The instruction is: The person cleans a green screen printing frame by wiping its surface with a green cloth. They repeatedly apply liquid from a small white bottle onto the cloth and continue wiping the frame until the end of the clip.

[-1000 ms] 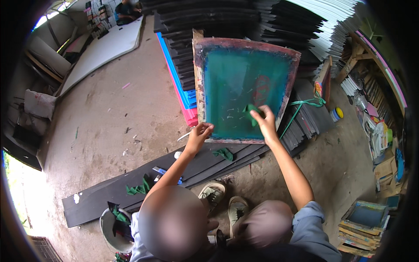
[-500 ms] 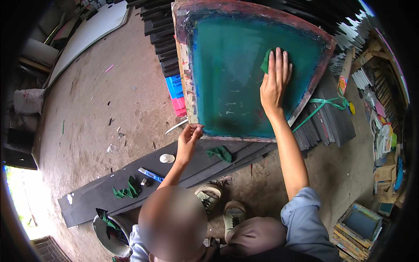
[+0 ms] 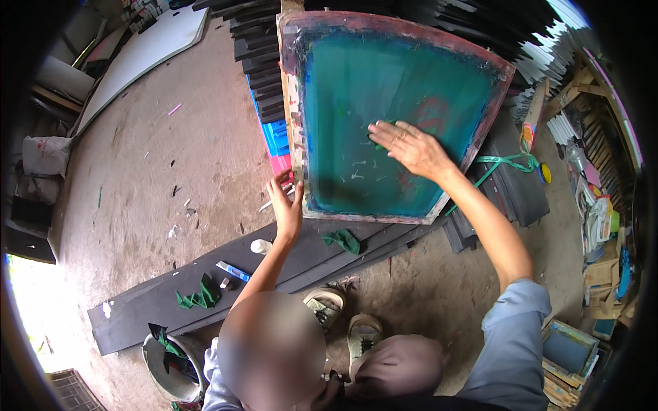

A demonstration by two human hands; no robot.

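A screen-printing frame with a teal-green mesh leans in front of me, its border smeared with red and blue. My right hand lies on the mesh with fingers stretched, pressing a green cloth that is mostly hidden under it. Small pale marks and reddish smudges show on the mesh around that hand. At the frame's lower left edge is my left hand, thumb and fingers apart and holding nothing; its thumb is at the frame's side, and whether it touches is hard to tell.
Dark boards on the floor bear a white bottle, a blue cutter knife and two green cloths. A bucket stands lower left. Stacked dark strips lie behind the frame, a tied bundle to its right.
My right hand has swept the cloth down and left from the mesh's upper right toward its middle. My left hand has shifted up and left, and its fingers have spread.
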